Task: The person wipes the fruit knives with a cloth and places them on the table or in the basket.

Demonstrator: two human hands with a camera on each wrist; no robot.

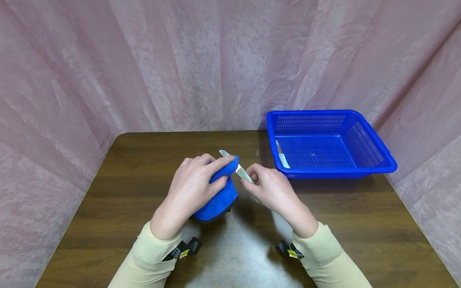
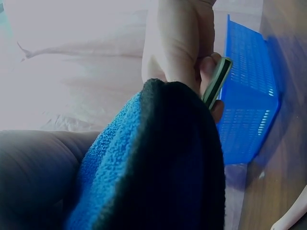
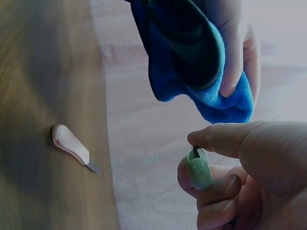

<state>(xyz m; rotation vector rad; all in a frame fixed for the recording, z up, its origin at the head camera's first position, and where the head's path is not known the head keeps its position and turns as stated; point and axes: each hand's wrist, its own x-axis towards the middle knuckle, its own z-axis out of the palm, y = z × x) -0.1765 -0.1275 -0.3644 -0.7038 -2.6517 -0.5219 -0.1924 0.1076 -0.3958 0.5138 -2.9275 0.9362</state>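
Note:
My left hand (image 1: 191, 184) pinches a blue cloth (image 1: 217, 202) folded over the blade of a folding knife. The blade tip shows beyond the cloth's far side, pointing away to the left. My right hand (image 1: 273, 188) grips the knife's pale green handle (image 1: 243, 174) between thumb and fingers. Seen from the right wrist, the handle end (image 3: 199, 170) sits under the thumb, with the fingers curled beneath. The cloth has a dark edge (image 2: 144, 139) and hangs down below the left fingers. Part of the blade is hidden inside the fold.
To the right stands a blue plastic basket (image 1: 333, 173); a second knife (image 1: 283, 160) with a pale handle lies inside, along its left wall. Another knife with a pinkish handle (image 3: 71, 143) lies on the wooden table (image 1: 126, 192). A pink curtain (image 1: 201, 68) hangs behind the table.

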